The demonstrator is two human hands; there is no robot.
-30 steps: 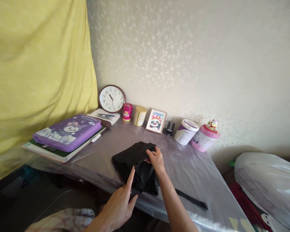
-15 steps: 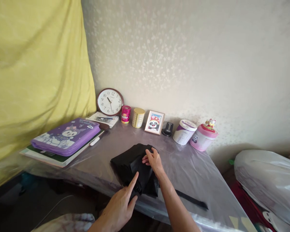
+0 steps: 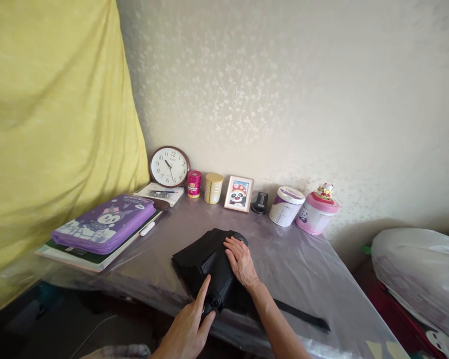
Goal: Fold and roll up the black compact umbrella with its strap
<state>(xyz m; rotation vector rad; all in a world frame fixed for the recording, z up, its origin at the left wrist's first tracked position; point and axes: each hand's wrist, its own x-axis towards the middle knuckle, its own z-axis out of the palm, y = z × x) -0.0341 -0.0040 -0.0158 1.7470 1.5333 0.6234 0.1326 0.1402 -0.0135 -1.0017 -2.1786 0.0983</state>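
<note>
A black folding umbrella, its canopy collapsed in loose folds, lies at the front edge of the table. My left hand grips its handle end, the index finger stretched along the fabric and the thumb against the handle. My right hand rests flat on the folded canopy, its fingers extended across the cloth. From under my right forearm, a black strap runs out to the right over the table.
Along the wall stand a clock, a pink can, a yellow-lidded can, a picture frame, a white tub and a pink jar. A purple case lies on books at left. The table has a clear plastic cover.
My right hand has gone from loosely curled fingers at the canopy to lying flat on it. My left hand keeps its grip on the handle. The view has tilted slightly.
</note>
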